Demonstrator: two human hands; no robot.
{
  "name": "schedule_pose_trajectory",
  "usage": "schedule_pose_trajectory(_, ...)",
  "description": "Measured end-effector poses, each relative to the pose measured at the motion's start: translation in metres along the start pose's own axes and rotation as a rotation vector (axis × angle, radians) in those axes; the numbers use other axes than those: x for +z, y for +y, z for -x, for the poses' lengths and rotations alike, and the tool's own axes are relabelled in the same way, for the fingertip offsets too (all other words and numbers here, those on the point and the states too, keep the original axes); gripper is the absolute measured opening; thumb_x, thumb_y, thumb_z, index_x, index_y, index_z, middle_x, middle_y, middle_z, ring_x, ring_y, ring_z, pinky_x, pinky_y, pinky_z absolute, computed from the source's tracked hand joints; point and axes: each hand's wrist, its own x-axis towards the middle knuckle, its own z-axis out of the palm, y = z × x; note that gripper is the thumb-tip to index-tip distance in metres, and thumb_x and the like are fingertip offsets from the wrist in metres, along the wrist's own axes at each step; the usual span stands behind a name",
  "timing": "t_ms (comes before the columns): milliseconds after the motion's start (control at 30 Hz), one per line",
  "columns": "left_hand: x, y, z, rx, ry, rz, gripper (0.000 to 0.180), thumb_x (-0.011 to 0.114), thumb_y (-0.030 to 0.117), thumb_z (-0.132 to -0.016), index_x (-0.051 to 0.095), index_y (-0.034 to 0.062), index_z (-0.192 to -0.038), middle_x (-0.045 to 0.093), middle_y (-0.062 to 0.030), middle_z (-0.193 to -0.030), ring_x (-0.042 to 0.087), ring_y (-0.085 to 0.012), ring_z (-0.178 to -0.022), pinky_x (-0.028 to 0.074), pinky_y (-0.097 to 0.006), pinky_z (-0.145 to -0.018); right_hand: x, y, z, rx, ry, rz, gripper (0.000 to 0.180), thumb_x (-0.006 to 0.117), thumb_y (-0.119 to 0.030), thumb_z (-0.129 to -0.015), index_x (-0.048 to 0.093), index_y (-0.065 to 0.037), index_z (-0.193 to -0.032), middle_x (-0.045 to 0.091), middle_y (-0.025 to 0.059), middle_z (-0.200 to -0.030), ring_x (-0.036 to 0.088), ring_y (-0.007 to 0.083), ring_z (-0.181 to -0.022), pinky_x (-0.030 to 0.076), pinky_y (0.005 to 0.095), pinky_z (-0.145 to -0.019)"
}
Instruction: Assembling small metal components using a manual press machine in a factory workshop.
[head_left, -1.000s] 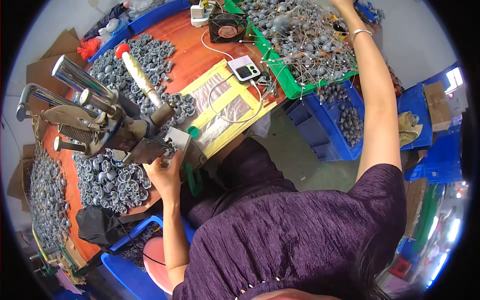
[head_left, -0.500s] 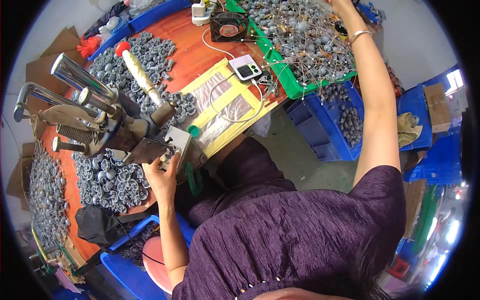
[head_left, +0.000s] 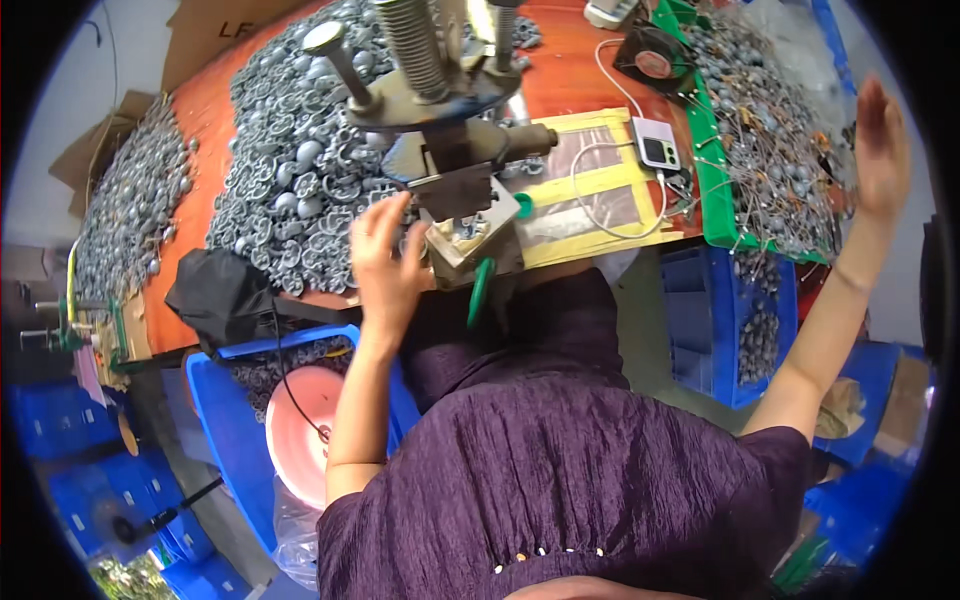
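My left hand (head_left: pixel 385 272) is beside the hand press (head_left: pixel 440 100), thumb and fingers apart, with nothing seen in it. Close to its thumb, under the press head, is the metal jig block (head_left: pixel 490 225); a small pale piece (head_left: pixel 465 232) shows there, too small to make out. Behind my left hand spreads a pile of grey plastic parts (head_left: pixel 290 200). Out at the far right, my right hand (head_left: pixel 882 155) is raised beside the green tray (head_left: pixel 718 205). Its fingers look stretched out, somewhat blurred, and I see nothing held. Wired grey balls (head_left: pixel 765 130) fill the tray.
Yellow-taped board (head_left: pixel 590 180) carries a small white device (head_left: pixel 655 145) with a looping cable. A black fan (head_left: pixel 652 58) stands behind it. Blue crates (head_left: pixel 700 310) sit below the tray. A black bag (head_left: pixel 215 300) hangs at the table edge, above a pink stool seat (head_left: pixel 305 430).
The view has swung left. My left hand has come off the jig and its fingers have spread. My right hand has drawn back from over the tray to its right side.
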Motion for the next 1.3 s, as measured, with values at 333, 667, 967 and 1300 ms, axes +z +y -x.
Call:
schedule_pose_trajectory(333, -0.043, -0.076, -0.077, 0.091, 0.039, -0.469, 0.025, 0.069, 0.008, -0.076, 0.065, 0.0079, -0.101, 0.066, -0.0094, -0.097, 0.057, -0.0283, -0.091, 0.045, -0.038, -0.082, 0.117, 0.074, 0.226, 0.537, -0.594, 0.213, 0.017, 0.059, -0.005, -0.08, 0.066, 0.0, -0.065, 0.055, 0.0029, -0.054, 0.044, 0.0074, -0.041, 0.031, 0.0202, -0.039)
schedule_pose_trajectory(667, -0.03, -0.024, 0.009, -0.491, 0.014, 0.741, 0.024, 0.061, -0.002, -0.085, 0.062, -0.0006, -0.109, 0.063, -0.0027, -0.095, 0.057, -0.0085, -0.084, 0.046, -0.022, -0.074, 0.192, 0.119, 0.293, 0.583, -0.703, 0.117, 0.01, 0.063, -0.003, -0.08, 0.064, 0.002, -0.071, 0.06, 0.0058, -0.063, 0.052, 0.0129, -0.051, 0.039, 0.0237, -0.049)
schedule_pose_trajectory(967, -0.022, 0.002, 0.046, -0.616, -0.046, 0.938, 0.026, 0.06, 0.0, -0.087, 0.059, -0.0026, -0.113, 0.063, -0.0048, -0.095, 0.06, -0.0108, -0.085, 0.05, -0.025, -0.078, 0.211, 0.13, 0.3, 0.35, -0.769, 0.198, 0.018, 0.064, -0.004, -0.081, 0.058, 0.0, -0.065, 0.053, 0.0037, -0.057, 0.05, 0.0106, -0.047, 0.036, 0.0256, -0.044)
schedule_pose_trajectory(1300, -0.025, 0.005, 0.04, -0.692, -0.191, 1.242, 0.029, 0.063, 0.001, -0.085, 0.059, -0.0028, -0.113, 0.063, -0.0075, -0.096, 0.06, -0.0132, -0.081, 0.05, -0.026, -0.076, 0.203, 0.127, 0.293, 0.555, -0.814, 0.146, 0.015, 0.066, -0.007, -0.077, 0.06, 0.001, -0.067, 0.054, 0.007, -0.057, 0.048, 0.0137, -0.049, 0.037, 0.0289, -0.047)
